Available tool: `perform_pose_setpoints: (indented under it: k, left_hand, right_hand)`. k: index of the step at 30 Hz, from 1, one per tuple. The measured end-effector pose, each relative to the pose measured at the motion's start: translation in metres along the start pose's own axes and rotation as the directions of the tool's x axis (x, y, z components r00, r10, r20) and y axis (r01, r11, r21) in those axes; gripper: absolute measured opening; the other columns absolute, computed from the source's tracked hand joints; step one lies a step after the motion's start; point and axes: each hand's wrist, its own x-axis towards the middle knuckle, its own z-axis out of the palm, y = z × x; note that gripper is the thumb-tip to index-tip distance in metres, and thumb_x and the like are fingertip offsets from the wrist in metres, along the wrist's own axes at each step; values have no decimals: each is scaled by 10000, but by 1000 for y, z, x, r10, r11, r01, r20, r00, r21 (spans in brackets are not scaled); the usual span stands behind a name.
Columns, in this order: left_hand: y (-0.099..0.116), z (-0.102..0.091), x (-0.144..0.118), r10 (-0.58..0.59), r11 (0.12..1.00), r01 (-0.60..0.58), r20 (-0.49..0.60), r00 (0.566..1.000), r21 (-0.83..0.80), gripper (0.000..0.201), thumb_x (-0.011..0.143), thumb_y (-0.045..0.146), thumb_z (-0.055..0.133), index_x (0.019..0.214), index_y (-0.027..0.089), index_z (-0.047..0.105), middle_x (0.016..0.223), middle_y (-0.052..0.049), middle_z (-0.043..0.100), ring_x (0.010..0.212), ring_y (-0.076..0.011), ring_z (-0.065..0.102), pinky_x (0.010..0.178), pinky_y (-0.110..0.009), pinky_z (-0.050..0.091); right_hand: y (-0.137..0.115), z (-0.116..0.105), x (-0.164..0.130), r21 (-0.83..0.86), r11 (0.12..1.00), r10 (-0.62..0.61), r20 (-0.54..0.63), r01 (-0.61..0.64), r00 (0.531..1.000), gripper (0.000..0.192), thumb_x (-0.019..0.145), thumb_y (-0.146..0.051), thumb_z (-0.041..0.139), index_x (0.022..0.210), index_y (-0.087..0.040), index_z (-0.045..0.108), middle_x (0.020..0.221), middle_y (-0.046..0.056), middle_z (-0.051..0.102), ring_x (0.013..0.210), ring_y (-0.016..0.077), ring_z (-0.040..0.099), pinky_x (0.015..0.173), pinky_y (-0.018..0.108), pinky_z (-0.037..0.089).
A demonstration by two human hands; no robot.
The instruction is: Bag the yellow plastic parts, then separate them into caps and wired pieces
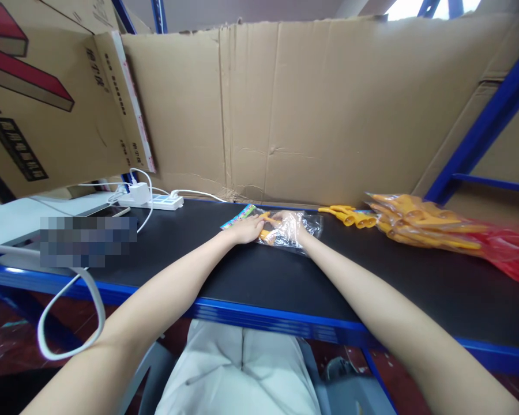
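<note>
A black worktop (225, 271) ran before a cardboard wall (311, 109). Far across it, my left hand (246, 229) pressed an orange piece (266, 233), fingers together. My right hand (292, 222) lay inside the clear bag (305, 230); I couldn't tell its grip. More orange pieces (350, 216) lay right.

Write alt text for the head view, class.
Two bare hands, left hand and right hand, press a clear plastic bag holding yellow plastic pieces on a black tabletop. More yellow pieces lie right, before a cardboard wall.
</note>
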Motion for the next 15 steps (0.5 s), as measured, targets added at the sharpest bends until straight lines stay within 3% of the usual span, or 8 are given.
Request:
perform_pose_setpoints:
  k: [4,9,11,15]
  left_hand:
    - [3,1,-1,12,1000,-12,17,1000,2,530,927,335,131,1374,162,357,1477,-24,252,1370,-148,185,1119,-288,117]
    - [2,3,2,22,1000,-22,32,999,6,536,927,321,127,1371,129,359,1472,-52,259,1376,-144,158,1119,-310,126]
    - [-1,4,4,28,1000,-28,13,1000,-1,523,925,320,144,1354,146,387,1465,-41,278,1372,-145,173,1116,-310,145]
    - [-9,4,7,28,1000,-28,-15,999,3,507,920,325,172,1328,162,424,1469,-22,273,1368,-145,191,1114,-286,152]
  right_hand:
    - [-3,2,2,35,999,8,-81,-5,997,267,818,-301,500,916,-136,686,990,93,680,914,197,610,819,292,441]
    - [-5,-2,8,196,974,-105,-61,115,993,230,807,-218,509,912,-104,678,939,92,689,837,161,624,776,245,456]
    - [-4,-7,7,194,971,-134,-32,138,990,228,793,-243,540,919,-111,676,965,88,683,864,174,618,787,255,455]
    - [3,-21,-2,95,973,-223,139,212,965,256,745,-290,608,923,-118,672,978,93,674,907,207,607,804,262,441]
